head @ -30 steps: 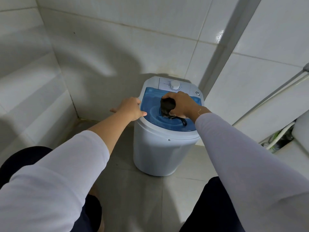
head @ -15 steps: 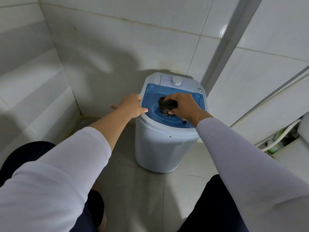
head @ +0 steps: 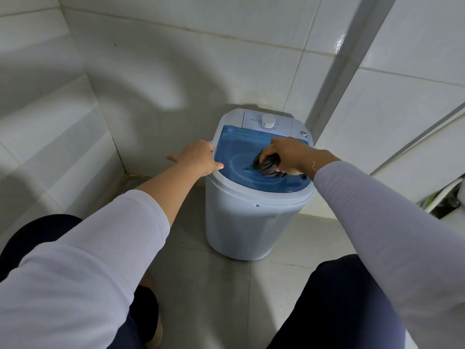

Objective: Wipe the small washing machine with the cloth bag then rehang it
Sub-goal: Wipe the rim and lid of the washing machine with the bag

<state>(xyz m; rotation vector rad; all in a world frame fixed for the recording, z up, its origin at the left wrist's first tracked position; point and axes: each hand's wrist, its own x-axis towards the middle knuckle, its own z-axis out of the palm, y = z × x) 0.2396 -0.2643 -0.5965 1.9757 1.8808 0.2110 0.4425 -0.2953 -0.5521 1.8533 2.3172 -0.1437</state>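
Note:
The small white washing machine [head: 251, 222] stands on the floor in the tiled corner, with a blue see-through lid [head: 239, 149] and a white dial [head: 268, 121] at its back. My right hand [head: 289, 154] presses a bunched dark cloth bag [head: 268, 165] onto the right part of the lid. My left hand [head: 200, 157] rests on the machine's left rim, thumb on the lid's edge and fingers spread down its side.
White tiled walls close in behind and to the left. A grey vertical pipe [head: 344, 61] runs up the wall right of the machine. Hoses and a white fixture [head: 450, 197] sit at the far right. My knees frame grey floor tiles [head: 214, 285] in front.
My right hand has slid the cloth bag from the lid's middle toward its right front. The left hand stays on the rim. The view has shifted slightly.

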